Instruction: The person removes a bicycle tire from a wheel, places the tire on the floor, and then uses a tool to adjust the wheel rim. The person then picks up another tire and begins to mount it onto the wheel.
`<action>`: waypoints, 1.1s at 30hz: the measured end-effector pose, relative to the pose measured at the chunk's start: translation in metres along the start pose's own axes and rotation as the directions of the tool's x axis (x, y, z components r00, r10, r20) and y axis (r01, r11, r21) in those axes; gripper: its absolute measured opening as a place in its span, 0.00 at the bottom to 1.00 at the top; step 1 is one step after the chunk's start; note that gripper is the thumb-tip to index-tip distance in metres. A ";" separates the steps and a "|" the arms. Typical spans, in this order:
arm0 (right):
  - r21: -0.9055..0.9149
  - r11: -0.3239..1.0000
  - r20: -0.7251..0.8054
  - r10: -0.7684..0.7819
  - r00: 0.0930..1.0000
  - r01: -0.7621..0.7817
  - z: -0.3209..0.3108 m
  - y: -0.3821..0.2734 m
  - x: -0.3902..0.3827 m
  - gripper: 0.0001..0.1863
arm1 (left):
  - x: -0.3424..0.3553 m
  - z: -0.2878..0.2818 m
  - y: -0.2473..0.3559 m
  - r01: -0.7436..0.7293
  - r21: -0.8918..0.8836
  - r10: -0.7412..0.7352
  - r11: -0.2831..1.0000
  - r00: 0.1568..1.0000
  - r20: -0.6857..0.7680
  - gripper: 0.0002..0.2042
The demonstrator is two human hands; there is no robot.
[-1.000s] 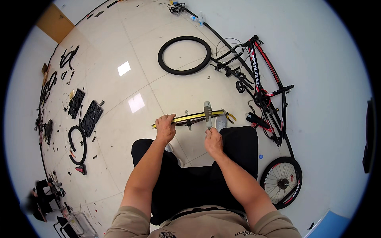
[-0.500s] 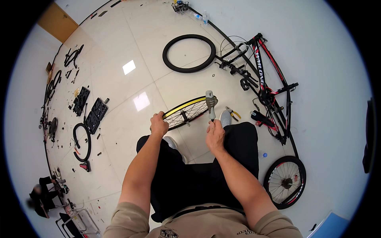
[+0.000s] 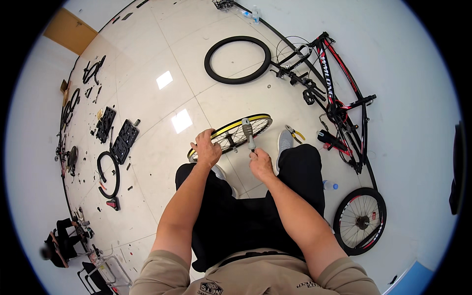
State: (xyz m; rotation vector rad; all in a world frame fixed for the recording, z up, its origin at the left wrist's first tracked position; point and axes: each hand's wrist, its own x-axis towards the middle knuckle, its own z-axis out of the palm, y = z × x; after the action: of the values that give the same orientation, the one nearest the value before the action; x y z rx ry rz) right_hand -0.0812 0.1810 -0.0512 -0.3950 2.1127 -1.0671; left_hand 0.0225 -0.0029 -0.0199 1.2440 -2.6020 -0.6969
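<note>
A bicycle wheel without a tyre (image 3: 260, 116), its rim lined in yellow, stands tilted between my feet. My left hand (image 3: 208, 149) grips its near left rim, the fingers partly hidden behind the hand. My right hand (image 3: 261, 164) is closed around the thin dark end of what looks like a grey-handled screwdriver (image 3: 247, 129). The thick handle points up and away from me, in front of the wheel's spokes in this view. Whether it touches the wheel I cannot tell.
Yellow-handled pliers (image 3: 295, 133) lie by my right shoe. Beyond the wheel is a loose black tyre (image 3: 210, 51). A red and black bicycle frame (image 3: 330, 73) leans at the right, above another wheel (image 3: 363, 222). Open tool cases (image 3: 125, 140) lie left; a seated person (image 3: 64, 241) is at lower left.
My left hand has shifted right and up along the rim, its thumb now spread. The screwdriver's handle has tilted leftward in my right hand. The view has shifted slightly.
</note>
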 end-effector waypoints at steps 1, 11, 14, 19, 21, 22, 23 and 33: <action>0.046 0.999 0.016 0.012 1.000 -0.013 0.003 0.004 0.003 0.10 | 0.002 0.002 -0.001 0.041 -0.005 -0.041 0.999 0.999 0.015 0.26; 0.276 0.952 -0.153 -0.091 0.984 0.130 -0.001 -0.027 -0.016 0.10 | 0.014 -0.003 -0.021 0.317 0.062 -0.320 0.946 0.946 0.041 0.17; 0.110 0.985 -0.153 -0.118 0.981 0.136 -0.003 -0.022 -0.016 0.10 | 0.009 -0.004 -0.020 0.298 0.106 -0.298 0.949 0.954 -0.014 0.20; -0.086 0.995 -0.027 -0.053 0.998 0.051 0.004 -0.001 -0.006 0.12 | 0.001 -0.004 -0.004 0.001 0.081 0.006 0.997 0.995 -0.095 0.27; -0.071 0.997 0.003 -0.024 1.000 0.024 0.007 -0.003 -0.009 0.12 | 0.000 -0.003 -0.004 -0.028 0.077 0.037 0.997 0.993 -0.111 0.26; -0.063 0.998 0.021 -0.010 1.000 0.011 0.009 -0.004 -0.011 0.12 | 0.002 -0.003 -0.006 -0.019 0.075 0.027 0.997 0.994 -0.110 0.25; -0.082 0.997 0.019 -0.007 1.000 0.008 0.011 -0.005 -0.011 0.13 | 0.003 -0.001 -0.010 -0.009 0.073 0.017 0.997 0.994 -0.109 0.24; 0.356 0.897 0.083 0.249 0.965 -0.262 0.002 -0.021 -0.016 0.14 | 0.013 -0.005 -0.031 -0.019 -0.032 0.011 0.999 0.974 -0.228 0.13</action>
State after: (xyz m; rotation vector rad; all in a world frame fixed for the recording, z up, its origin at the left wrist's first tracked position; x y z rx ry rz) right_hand -0.0704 0.1761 -0.0283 0.0452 1.8193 -1.2492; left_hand 0.0370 -0.0313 -0.0309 1.2151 -2.4012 -0.5561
